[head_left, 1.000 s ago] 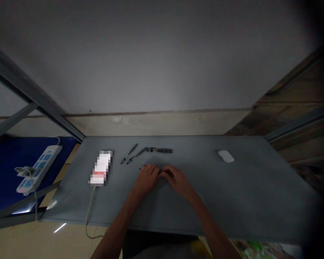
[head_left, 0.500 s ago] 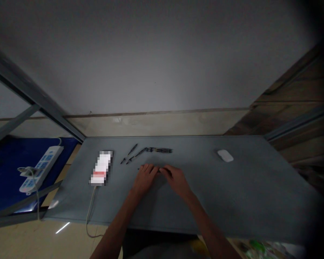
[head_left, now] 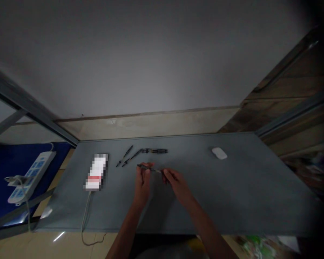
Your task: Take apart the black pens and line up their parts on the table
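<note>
A slim dark pen [head_left: 155,171] spans the gap between my two hands, just above the table. My left hand [head_left: 143,181] is closed on its left part, with the dark end sticking out past the fingers. The fingertips of my right hand [head_left: 175,179] pinch its right end. A thin, lighter section shows between the hands; whether the pen is in one piece I cannot tell. Beyond my hands lie more dark pens: a slanted one [head_left: 124,156] at the left, another slanted one [head_left: 132,157] beside it, and a row bunched together [head_left: 155,151].
A grey table [head_left: 232,194] stands against the wall. On it lie a phone [head_left: 96,172] with a charging cable [head_left: 84,219] at the left and a white rounded case [head_left: 219,153] at the right. A power strip [head_left: 32,178] rests on a blue surface beyond the left edge.
My hands have moved slightly apart and my left hand has turned, so more of the pen shows between them. The view has shifted a little; the pens on the table lie as before.
</note>
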`<state>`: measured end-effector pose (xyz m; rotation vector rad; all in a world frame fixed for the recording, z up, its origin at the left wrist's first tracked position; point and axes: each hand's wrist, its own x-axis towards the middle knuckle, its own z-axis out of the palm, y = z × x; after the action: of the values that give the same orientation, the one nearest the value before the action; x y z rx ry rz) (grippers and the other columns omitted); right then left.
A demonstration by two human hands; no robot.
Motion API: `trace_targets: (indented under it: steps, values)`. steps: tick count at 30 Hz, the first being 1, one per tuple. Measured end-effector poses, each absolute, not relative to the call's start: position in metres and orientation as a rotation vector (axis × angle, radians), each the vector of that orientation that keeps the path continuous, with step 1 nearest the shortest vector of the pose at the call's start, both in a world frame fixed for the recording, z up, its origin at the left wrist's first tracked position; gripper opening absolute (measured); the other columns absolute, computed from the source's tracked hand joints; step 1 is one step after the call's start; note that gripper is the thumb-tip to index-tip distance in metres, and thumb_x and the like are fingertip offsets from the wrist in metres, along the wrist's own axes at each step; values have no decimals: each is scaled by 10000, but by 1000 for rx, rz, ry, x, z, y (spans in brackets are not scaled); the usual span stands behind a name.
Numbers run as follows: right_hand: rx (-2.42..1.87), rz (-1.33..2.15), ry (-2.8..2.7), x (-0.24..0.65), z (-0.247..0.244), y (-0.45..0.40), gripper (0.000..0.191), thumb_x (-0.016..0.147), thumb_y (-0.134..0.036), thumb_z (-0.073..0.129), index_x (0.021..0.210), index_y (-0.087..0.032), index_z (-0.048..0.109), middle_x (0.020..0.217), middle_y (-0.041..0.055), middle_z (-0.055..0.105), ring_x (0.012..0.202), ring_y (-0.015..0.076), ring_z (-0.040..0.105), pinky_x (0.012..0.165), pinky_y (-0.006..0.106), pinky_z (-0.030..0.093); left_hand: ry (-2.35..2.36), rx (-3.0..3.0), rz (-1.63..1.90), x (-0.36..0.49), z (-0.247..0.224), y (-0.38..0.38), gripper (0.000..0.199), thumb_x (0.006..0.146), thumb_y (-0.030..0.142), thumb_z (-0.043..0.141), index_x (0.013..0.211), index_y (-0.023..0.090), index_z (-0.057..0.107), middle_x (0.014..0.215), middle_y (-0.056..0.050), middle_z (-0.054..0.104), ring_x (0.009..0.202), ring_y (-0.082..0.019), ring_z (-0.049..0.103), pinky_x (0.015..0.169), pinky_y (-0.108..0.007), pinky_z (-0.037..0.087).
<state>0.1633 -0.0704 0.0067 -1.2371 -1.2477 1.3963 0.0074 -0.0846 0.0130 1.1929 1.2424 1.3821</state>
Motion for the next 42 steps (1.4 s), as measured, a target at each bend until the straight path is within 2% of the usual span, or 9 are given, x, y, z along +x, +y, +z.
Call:
trace_targets:
  steps: [4,8,14,16,19,22,27,33,42]
  values:
    - [-1271,1315,-1214,183,2,-60,326,867,-485,655,1011,-198,711,709,14,625,680,169,582,661,300,459,1287,1155,1284,-2,6,-86,431,980,537,451,1093,167,641,1046,-100,687,849,-187,657,727,-305,541]
    - [-1192,1339,-999,185,-4,-56,346,824,-477,709,1061,-227,685,719,9,621,677,172,579,656,308,473,1357,1175,1136,-4,6,-89,452,921,527,574,1088,139,734,726,-37,673,696,-171,621,693,-285,495]
    - [-1029,1544,-661,172,-2,-54,313,857,-548,625,871,-235,639,895,60,651,837,215,628,763,366,518,1189,1018,979,15,1,-98,402,807,460,726,1045,137,760,841,-83,740,774,-212,661,742,-315,510]
    - [-950,1621,-657,170,4,-53,303,896,-541,572,863,-242,609,822,42,612,774,204,607,748,369,517,1181,1026,944,22,0,-102,372,805,454,728,996,136,760,792,-67,722,733,-199,639,700,-299,494]
    - [-844,1699,-602,169,13,-52,337,951,-551,469,848,-251,584,636,-18,429,557,160,446,602,328,468,1143,1035,918,28,2,-106,357,820,476,711,893,128,742,711,-40,671,661,-162,586,644,-273,458]
    - [-786,1732,-531,170,15,-51,363,970,-530,426,764,-251,530,593,-44,278,486,147,287,493,300,383,1075,945,913,27,3,-109,421,806,520,722,919,114,736,741,-53,684,665,-162,597,667,-286,481]
    - [-793,1717,-548,173,16,-50,406,953,-530,411,656,-257,362,616,-44,205,510,160,242,487,310,353,956,746,948,20,1,-112,551,899,587,589,1097,91,727,946,-139,738,781,-211,672,773,-362,527]
    - [-838,1687,-637,176,16,-50,422,922,-508,399,626,-251,243,621,-42,167,527,170,193,505,324,330,873,639,931,15,1,-110,696,871,688,550,1170,82,715,1018,-181,739,857,-253,687,845,-415,522]
    - [-740,1736,-512,175,8,-50,394,926,-433,389,622,-243,226,641,-46,150,535,173,178,528,323,311,662,550,859,2,-2,-102,922,899,789,271,1250,34,668,1119,-240,710,964,-298,672,930,-469,478]
